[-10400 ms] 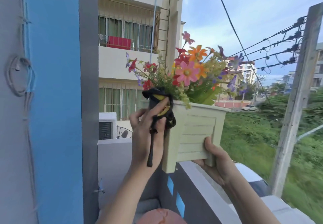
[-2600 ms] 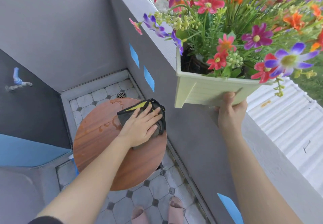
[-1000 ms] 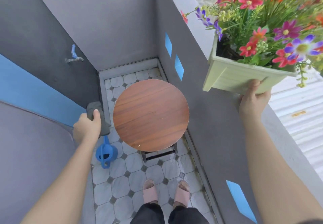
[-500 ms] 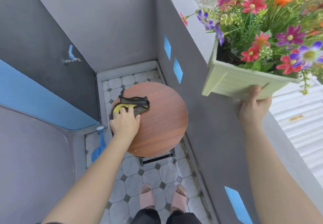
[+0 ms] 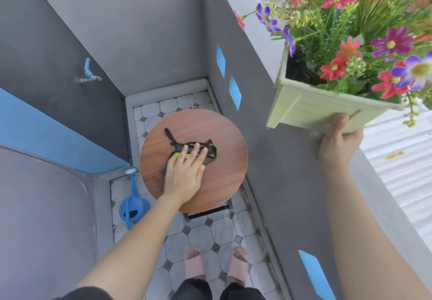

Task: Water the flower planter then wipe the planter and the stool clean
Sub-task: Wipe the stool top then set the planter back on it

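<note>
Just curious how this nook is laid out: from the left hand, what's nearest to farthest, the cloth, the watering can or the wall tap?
1. Cloth: under the left hand, on the stool.
2. Watering can: on the floor, lower left.
3. Tap: up on the left wall.

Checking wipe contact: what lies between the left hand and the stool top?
In the head view, a dark cloth with yellow trim lies under the left hand, flat on the round wooden stool.

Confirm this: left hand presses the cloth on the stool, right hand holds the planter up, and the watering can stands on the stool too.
One thing is wrong. In the head view the watering can stands on the tiled floor left of the stool, not on it. The left hand does press the cloth there, and the right hand holds the planter up.
</note>
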The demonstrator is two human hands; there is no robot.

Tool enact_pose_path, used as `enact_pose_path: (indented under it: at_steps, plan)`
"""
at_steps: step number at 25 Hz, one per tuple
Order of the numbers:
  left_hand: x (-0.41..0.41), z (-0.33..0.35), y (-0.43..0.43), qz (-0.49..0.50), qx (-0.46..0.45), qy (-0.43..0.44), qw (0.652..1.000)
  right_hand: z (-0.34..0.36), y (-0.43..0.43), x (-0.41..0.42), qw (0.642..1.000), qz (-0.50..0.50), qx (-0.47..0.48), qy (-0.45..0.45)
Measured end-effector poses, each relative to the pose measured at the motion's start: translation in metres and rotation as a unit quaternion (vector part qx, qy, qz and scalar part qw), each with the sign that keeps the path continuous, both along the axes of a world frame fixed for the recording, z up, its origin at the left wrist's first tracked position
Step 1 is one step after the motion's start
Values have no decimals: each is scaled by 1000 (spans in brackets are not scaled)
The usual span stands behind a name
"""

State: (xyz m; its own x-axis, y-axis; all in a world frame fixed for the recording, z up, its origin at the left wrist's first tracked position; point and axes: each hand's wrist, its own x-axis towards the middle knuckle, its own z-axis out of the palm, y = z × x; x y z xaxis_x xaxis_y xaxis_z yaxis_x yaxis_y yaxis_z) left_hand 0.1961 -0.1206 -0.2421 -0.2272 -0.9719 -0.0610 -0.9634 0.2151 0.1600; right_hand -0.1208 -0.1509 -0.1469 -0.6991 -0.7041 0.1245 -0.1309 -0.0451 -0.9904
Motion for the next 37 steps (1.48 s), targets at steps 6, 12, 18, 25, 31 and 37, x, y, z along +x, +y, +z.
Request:
enact_pose_path:
  at_steps: [6,12,18,25,31,37]
  plan:
    - [-43,-7,62,-108,-11,27,994,-4,1,-5,1000,6,12,-6]
    - [-35,-21,101,-246,-57,80,964,-5,0,-5,1000,-2,16,-13]
    - [-33,7,117,-243,-20,209,947,-10,-1,-8,1000,-9,24,-10]
    - [-71,50,44,162,81,191,965,-1,1,-1,1000,-8,-2,-4]
    - [-72,19,67,-4,11,-40,999,3,1,1,1000,8,-25,-8]
    - [-27,16,95,47,1,-48,998,8,3,5,999,10,-40,-15]
